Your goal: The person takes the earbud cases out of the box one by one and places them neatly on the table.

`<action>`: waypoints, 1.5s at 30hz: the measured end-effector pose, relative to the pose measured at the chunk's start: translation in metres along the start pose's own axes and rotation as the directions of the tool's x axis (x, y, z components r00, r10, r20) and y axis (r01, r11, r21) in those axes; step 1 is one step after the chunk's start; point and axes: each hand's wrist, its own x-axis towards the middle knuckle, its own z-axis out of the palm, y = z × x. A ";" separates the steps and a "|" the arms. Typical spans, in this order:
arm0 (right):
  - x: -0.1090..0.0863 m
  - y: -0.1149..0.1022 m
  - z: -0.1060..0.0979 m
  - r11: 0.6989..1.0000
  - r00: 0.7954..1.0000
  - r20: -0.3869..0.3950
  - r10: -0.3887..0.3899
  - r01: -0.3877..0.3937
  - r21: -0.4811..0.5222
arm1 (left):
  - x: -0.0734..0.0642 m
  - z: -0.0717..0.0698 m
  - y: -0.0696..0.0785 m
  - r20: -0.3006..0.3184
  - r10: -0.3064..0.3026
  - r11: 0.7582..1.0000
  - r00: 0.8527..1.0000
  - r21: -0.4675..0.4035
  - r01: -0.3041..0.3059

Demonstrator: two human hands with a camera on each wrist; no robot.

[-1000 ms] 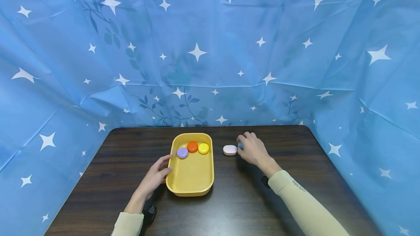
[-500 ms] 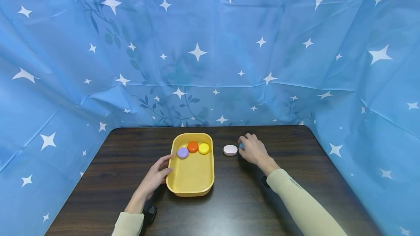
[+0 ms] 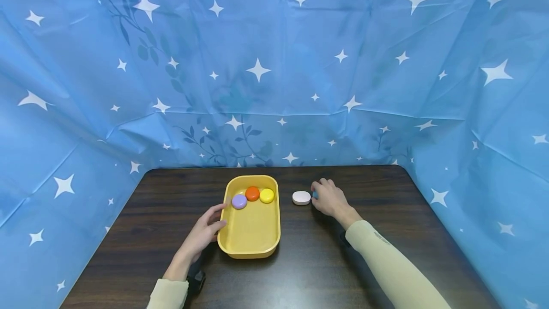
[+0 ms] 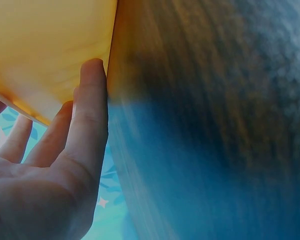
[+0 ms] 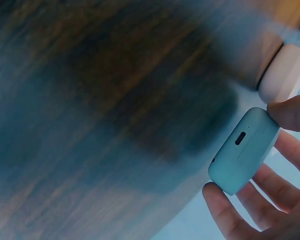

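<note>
My right hand (image 3: 331,199) pinches a light blue earbud charging case (image 5: 244,152) between thumb and fingertips; its charging port shows in the right wrist view. In the head view the hand covers most of this case (image 3: 315,194). Just to its left lies a pale, rounded-oblong case (image 3: 301,198) on the table. My left hand (image 3: 201,232) rests at the left side of a yellow tray (image 3: 250,254), its fairly straight fingers touching the wall. Inside the tray's far end sit round glossy pieces: purple (image 3: 239,201), orange (image 3: 252,193) and yellow (image 3: 267,195).
A dark wood-grain table (image 3: 343,275) carries everything. Behind it and along both sides hangs a blue cloth (image 3: 274,61) printed with white stars. The tray's near half is bare inside.
My right hand has drawn slightly toward me along with the blue case. The left hand, tray, round pieces and pale case have stayed in place.
</note>
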 end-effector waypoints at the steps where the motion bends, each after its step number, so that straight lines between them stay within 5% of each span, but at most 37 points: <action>1: 0.000 0.000 0.000 1.000 1.000 0.004 0.002 -0.002 -0.002 | 0.000 0.000 0.000 -0.001 -0.001 1.000 1.000 -0.002 0.001; 21: -0.001 0.004 -0.001 1.000 0.998 0.056 -0.002 0.001 0.006 | -0.001 0.000 0.000 0.004 -0.007 1.000 1.000 -0.002 0.007; 45: -0.003 -0.022 -0.043 0.999 0.999 0.036 -0.040 0.039 0.037 | 0.000 -0.002 0.001 0.008 -0.009 1.000 1.000 0.003 0.009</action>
